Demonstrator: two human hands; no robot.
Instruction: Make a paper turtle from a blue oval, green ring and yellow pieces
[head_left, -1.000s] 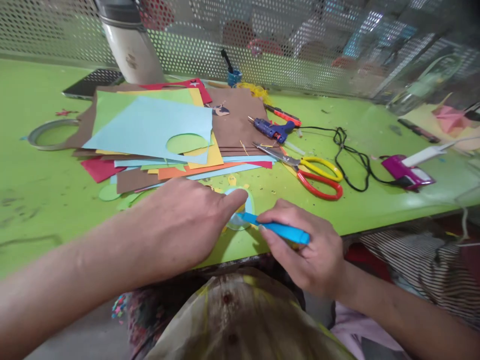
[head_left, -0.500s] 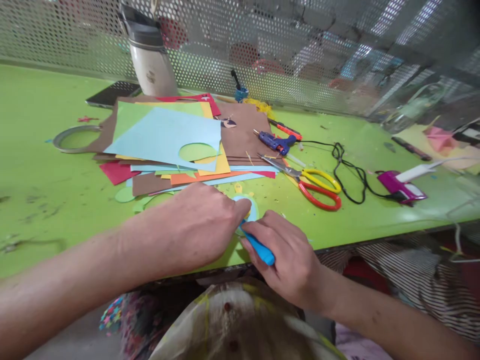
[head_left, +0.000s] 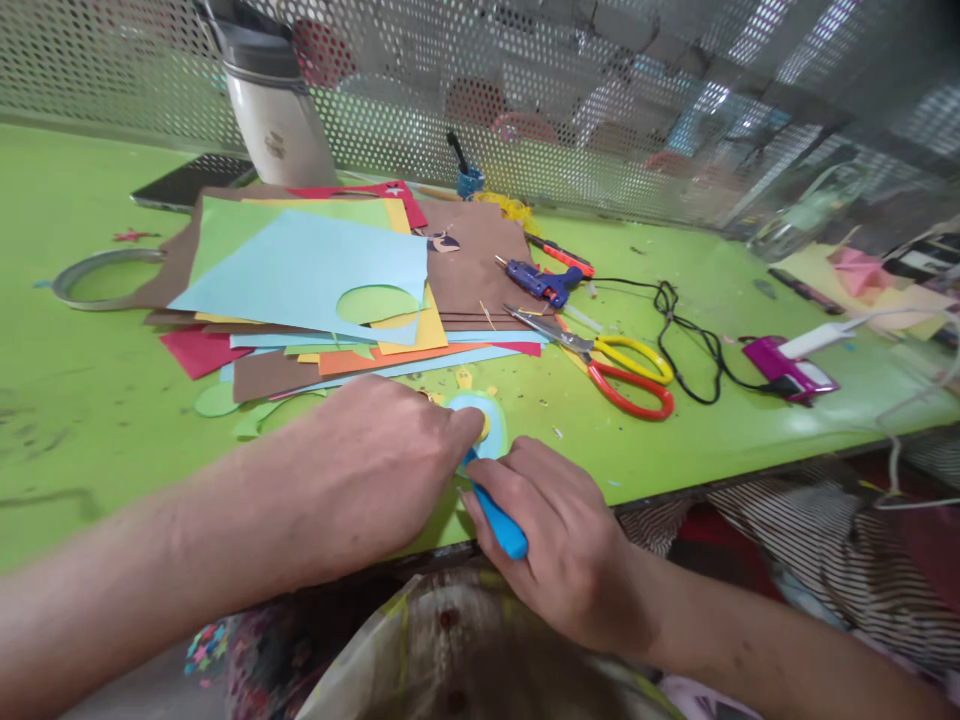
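Note:
Near the front edge of the table lies a small paper cutout (head_left: 491, 412), a pale blue round on green with yellow pieces, shaped somewhat like a turtle. My left hand (head_left: 375, 470) is closed over its left side, thumb pressed by a yellow spot; its other fingers are hidden underneath. From the right, my right hand (head_left: 551, 530) pinches a thick bright blue stick (head_left: 501, 522), perhaps a tool handle. The stick's far end meets the cutout beside my left thumb, and its tip is hidden.
Behind my hands are stacked coloured paper sheets (head_left: 300, 265). To the right lie scissors (head_left: 626, 375), a blue glue gun (head_left: 544, 282) with a black cord, and a purple power adapter (head_left: 795, 368). A bottle (head_left: 277, 125), phone (head_left: 191, 182) and tape ring (head_left: 67, 285) stand farther left.
The view has shifted slightly, so the tabletop things appear a little farther left. Both hands keep their grip, and the blue stick stands slightly steeper, with more of the cutout showing.

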